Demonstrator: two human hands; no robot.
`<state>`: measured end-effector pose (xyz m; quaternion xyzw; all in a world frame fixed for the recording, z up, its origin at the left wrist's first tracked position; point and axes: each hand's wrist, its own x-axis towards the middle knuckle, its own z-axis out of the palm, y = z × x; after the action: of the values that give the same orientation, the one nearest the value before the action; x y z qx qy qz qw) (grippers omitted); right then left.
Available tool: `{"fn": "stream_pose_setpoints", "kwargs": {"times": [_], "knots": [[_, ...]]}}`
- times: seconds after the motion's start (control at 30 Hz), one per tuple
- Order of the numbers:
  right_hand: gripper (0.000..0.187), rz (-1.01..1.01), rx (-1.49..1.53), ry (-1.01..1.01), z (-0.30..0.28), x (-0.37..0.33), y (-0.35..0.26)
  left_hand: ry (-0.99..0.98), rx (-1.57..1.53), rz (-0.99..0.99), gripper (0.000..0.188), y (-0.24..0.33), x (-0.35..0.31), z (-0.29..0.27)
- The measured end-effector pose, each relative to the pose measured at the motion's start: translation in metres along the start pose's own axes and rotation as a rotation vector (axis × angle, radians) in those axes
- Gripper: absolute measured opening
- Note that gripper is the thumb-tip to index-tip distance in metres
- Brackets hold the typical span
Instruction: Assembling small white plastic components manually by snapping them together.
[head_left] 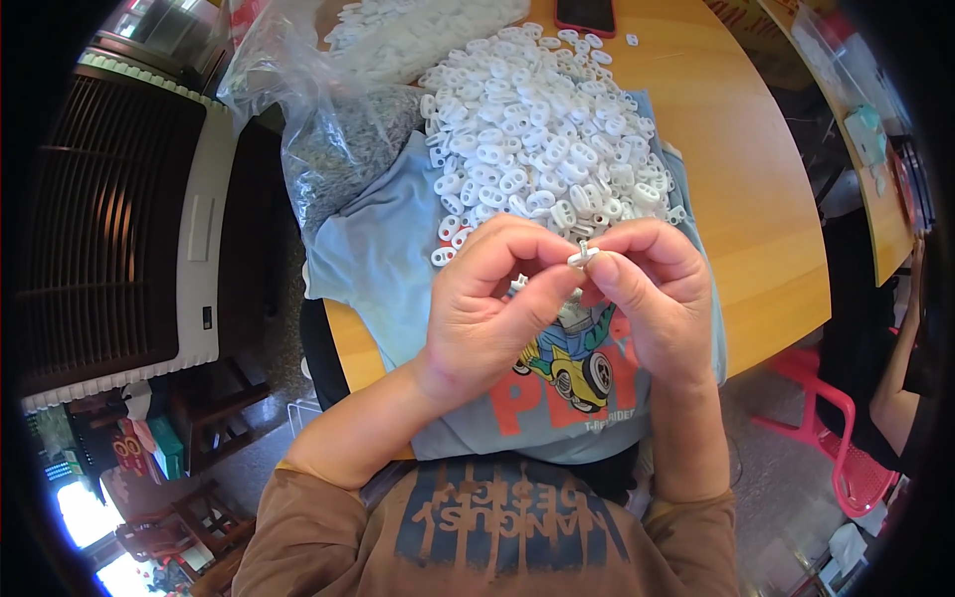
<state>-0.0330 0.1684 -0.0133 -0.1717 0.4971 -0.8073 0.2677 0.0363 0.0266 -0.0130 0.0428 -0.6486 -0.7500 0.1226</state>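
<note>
Both my hands meet over the near edge of a heap of small white two-hole plastic cord-lock pieces [542,129]. My left hand [487,298] is closed, its thumb and forefinger pinching one side of a white plastic piece [583,257]. From the other side, the thumb and forefinger of my right hand [657,289] pinch the same piece. A small metallic-looking bit [584,245] stands up from it, too small to make out fully. Another small white part [518,285] shows in the curl of my left hand. Beneath lies a blue-grey printed T-shirt [378,229], spread on the table.
A clear plastic bag [343,149] of small grey parts sits left of the heap. Behind it lies a bag of white pieces [418,40]. A phone [585,14] rests at the back of the wooden table [736,199]. A pink stool [846,438] stands at right, near another person's arm [898,383].
</note>
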Motion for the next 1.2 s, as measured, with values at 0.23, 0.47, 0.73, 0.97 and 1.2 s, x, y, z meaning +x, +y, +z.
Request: {"fn": "stream_pose_setpoints", "kwargs": {"times": [0.23,0.47,0.73,0.97,1.2], "knots": [[0.012,0.008,-0.013,0.030,0.005,-0.001,-0.001,-0.041,-0.132,0.042,0.011,-0.003,0.000,-0.005],[0.010,-0.231,-0.456,0.312,0.000,0.002,0.002,0.088,-0.145,-0.053,0.006,0.009,0.014,-0.021],[0.015,-0.463,-1.229,0.183,0.014,0.020,-0.001,-0.001,-0.166,-0.175,0.003,0.012,0.012,-0.031],[0.015,-0.495,-1.504,0.082,0.015,0.025,0.003,-0.033,-0.227,-0.241,0.004,0.018,0.012,-0.032],[0.011,-0.484,-1.396,0.124,0.008,0.028,0.005,0.009,-0.171,-0.230,0.005,0.019,0.015,-0.034]]}}
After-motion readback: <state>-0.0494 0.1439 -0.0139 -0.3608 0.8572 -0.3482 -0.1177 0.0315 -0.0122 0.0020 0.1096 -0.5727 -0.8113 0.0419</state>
